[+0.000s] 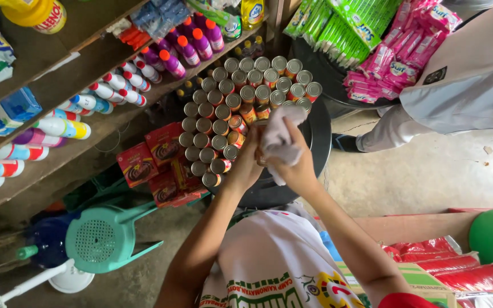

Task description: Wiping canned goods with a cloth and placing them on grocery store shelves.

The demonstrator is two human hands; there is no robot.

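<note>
My right hand (pixel 295 165) grips a crumpled white cloth (pixel 278 137) and presses it against a tin can that my left hand (pixel 246 162) holds; the can is almost hidden between hand and cloth. Both hands hover over the near edge of a round black stand (pixel 315 122). Several rows of tin cans (pixel 241 102) with silver lids and red or orange labels stand on it, just beyond my fingers.
Red boxes (pixel 155 159) lean left of the cans. Wooden shelves (pixel 58 80) hold plastic bottles at upper left. A teal stool (pixel 101 236) and a fan base stand lower left. Another person in white (pixel 463 80) stands at upper right. Hanging sachets (pixel 372 34) are behind.
</note>
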